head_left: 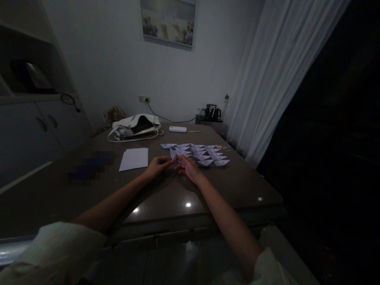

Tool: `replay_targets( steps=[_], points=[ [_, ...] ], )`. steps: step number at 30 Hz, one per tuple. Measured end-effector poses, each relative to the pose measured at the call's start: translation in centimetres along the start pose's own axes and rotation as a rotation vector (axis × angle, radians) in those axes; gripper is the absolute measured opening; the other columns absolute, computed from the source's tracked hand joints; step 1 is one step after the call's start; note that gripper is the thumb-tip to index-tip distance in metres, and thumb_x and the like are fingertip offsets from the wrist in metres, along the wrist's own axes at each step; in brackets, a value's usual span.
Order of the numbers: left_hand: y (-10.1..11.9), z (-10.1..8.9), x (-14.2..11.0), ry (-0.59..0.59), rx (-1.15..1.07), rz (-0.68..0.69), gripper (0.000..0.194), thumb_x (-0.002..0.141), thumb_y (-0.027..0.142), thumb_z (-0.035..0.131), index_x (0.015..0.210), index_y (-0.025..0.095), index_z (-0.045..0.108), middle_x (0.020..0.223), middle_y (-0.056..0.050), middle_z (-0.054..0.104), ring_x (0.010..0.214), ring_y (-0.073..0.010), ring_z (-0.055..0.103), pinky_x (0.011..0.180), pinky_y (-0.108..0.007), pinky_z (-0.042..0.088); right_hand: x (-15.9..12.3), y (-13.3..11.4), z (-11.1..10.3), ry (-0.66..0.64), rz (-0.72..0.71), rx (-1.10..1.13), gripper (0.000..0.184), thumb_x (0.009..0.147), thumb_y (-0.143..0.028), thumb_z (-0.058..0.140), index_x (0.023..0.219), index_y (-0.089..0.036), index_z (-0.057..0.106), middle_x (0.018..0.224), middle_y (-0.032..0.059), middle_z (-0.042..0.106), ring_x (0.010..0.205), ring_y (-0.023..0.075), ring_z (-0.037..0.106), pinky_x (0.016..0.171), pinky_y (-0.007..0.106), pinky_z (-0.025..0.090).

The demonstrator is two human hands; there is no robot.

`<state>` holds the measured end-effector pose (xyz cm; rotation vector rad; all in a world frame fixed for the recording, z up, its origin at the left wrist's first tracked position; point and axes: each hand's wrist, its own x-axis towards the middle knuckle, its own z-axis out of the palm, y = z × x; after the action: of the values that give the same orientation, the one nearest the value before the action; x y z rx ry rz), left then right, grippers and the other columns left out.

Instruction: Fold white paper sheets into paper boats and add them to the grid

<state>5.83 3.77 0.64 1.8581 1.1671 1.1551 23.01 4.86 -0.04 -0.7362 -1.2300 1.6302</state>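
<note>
Between my two hands, over the middle of the table, a small piece of folded white paper (173, 154) stands with a pointed tip upward. My left hand (159, 166) pinches its lower left side with thumb and forefinger. On its right edge the fingers of my right hand (189, 168) are closed, the other fingers curled below. Just behind and to the right lie rows of several folded white paper boats (204, 162). A stack of plain white paper sheets (134, 159) lies left of my left hand.
A white handbag (136, 126) sits open at the back left of the brown table (166, 198). Behind the boats is a white power strip (178, 129) with a cord. A dark kettle (213, 113) stands on a side stand. A blurred-out dark patch (90, 167) covers something at left.
</note>
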Motion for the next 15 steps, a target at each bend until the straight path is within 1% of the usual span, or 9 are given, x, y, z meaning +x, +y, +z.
replay_targets(
  steps=[3,5,7,9,12,15],
  points=[
    [0.21,0.04,0.04,0.012,0.044,0.048,0.046,0.075,0.056,0.057,0.081,0.011,0.068,0.059,0.0,0.061,0.052,-0.0142,0.051,0.049,-0.023,0.037,0.03,-0.01,0.05,0.011,0.002,0.014,0.029,0.077,-0.046,0.06,0.09,-0.021,0.065,0.103,0.0033,0.065,0.061,0.0095,0.059,0.046,0.018,0.04],
    [0.34,0.02,0.06,0.054,0.082,0.094,0.044,0.079,0.054,0.054,0.081,0.012,0.068,0.064,-0.002,0.063,0.057,-0.0158,0.054,0.054,-0.024,0.04,0.11,-0.02,0.05,0.024,0.006,0.029,0.029,0.076,-0.046,0.061,0.09,-0.02,0.064,0.1,0.0026,0.065,0.06,0.0089,0.058,0.046,0.017,0.039],
    [0.45,-0.09,0.05,0.113,0.13,0.142,0.041,0.082,0.05,0.051,0.085,0.012,0.067,0.068,-0.003,0.063,0.062,-0.0166,0.055,0.057,-0.024,0.041,0.24,-0.02,-0.01,0.044,0.013,0.05,0.029,0.075,-0.046,0.062,0.089,-0.02,0.063,0.094,0.0011,0.066,0.057,0.0077,0.056,0.046,0.017,0.038],
    [0.51,-0.27,0.03,0.152,0.188,0.19,0.036,0.083,0.044,0.052,0.092,0.012,0.067,0.069,-0.002,0.062,0.061,-0.0158,0.054,0.057,-0.024,0.04,0.36,-0.03,-0.1,0.064,0.023,0.073,0.029,0.074,-0.047,0.064,0.085,-0.02,0.061,0.086,-0.0006,0.066,0.054,0.0066,0.054,0.045,0.017,0.037],
    [0.38,-0.56,0.07,0.138,0.285,0.271,0.031,0.077,0.035,0.06,0.099,0.014,0.068,0.072,-0.002,0.06,0.059,-0.0142,0.051,0.056,-0.023,0.039,0.38,-0.13,-0.17,0.079,0.037,0.097,0.029,0.072,-0.046,0.066,0.079,-0.018,0.06,0.075,-0.0024,0.063,0.05,0.0059,0.052,0.043,0.017,0.035],
    [0.06,-0.75,0.18,0.113,0.37,0.337,0.029,0.077,0.029,0.061,0.101,0.016,0.07,0.076,-0.003,0.059,0.062,-0.0148,0.051,0.058,-0.024,0.04,0.23,-0.26,-0.1,0.074,0.05,0.103,0.029,0.071,-0.044,0.068,0.077,-0.017,0.061,0.067,-0.0031,0.061,0.048,0.006,0.051,0.043,0.017,0.034]
  ],
)
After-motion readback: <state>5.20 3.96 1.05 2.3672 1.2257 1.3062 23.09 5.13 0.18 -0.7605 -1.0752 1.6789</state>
